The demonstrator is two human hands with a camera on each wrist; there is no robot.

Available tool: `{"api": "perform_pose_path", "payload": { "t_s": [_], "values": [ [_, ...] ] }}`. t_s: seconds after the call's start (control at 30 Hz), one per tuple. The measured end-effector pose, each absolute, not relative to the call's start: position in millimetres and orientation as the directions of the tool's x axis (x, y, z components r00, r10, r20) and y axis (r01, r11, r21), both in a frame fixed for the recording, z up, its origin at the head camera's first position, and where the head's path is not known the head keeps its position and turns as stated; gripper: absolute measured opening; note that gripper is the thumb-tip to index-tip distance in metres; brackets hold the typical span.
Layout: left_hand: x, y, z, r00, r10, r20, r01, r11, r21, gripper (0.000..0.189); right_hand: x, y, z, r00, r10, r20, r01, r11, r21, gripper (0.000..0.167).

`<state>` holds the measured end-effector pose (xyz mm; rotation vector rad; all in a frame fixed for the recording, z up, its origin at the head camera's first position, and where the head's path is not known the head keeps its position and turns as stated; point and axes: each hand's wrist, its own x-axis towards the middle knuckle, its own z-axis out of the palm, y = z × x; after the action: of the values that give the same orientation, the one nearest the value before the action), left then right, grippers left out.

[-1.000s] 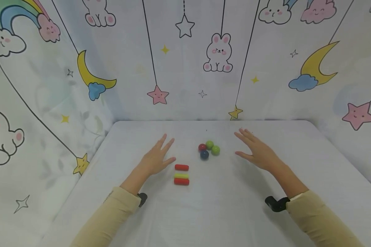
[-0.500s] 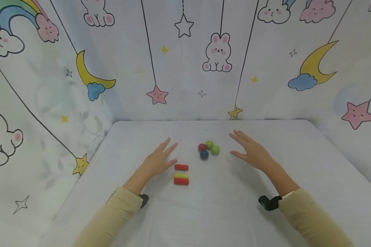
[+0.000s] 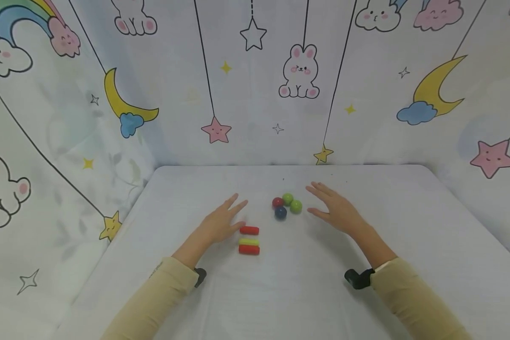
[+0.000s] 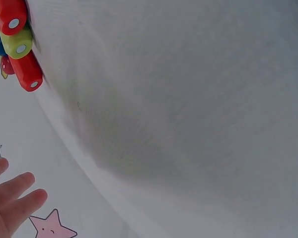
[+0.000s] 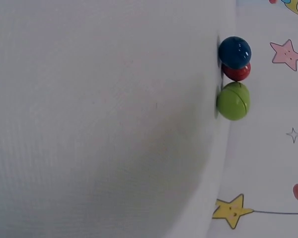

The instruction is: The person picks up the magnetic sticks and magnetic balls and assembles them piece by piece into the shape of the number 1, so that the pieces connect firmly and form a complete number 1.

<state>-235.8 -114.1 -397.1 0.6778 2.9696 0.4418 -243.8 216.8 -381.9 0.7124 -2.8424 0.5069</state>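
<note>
Farther smooth red rod (image 3: 250, 230) | long axis along far edge of bench (image 3: 297, 302) | just right of left grip (image 3: 218, 225), nearer than right grip (image 3: 339, 211) | both grips' fingers apart

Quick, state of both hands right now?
Left hand: open, holding nothing, thumb near the far red stick.
Right hand: open, holding nothing, right of the green balls.

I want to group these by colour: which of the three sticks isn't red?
The middle one, the yellow-green stick: its colour differs, and it lies between the far red stick and the near red stick.
</note>
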Motion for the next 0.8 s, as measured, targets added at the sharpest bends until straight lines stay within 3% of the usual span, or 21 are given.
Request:
{"api": "perform_pose_path", "payload": {
  "t_s": [0.8],
  "values": [
    [-236,-97,-401,-0.856,0.515,-0.037,0.495,0.839,0.224,0.047,-250,195,-394,-0.857,-0.457,0.239,-0.512,0.806,-0.297,0.057]
  ]
}}
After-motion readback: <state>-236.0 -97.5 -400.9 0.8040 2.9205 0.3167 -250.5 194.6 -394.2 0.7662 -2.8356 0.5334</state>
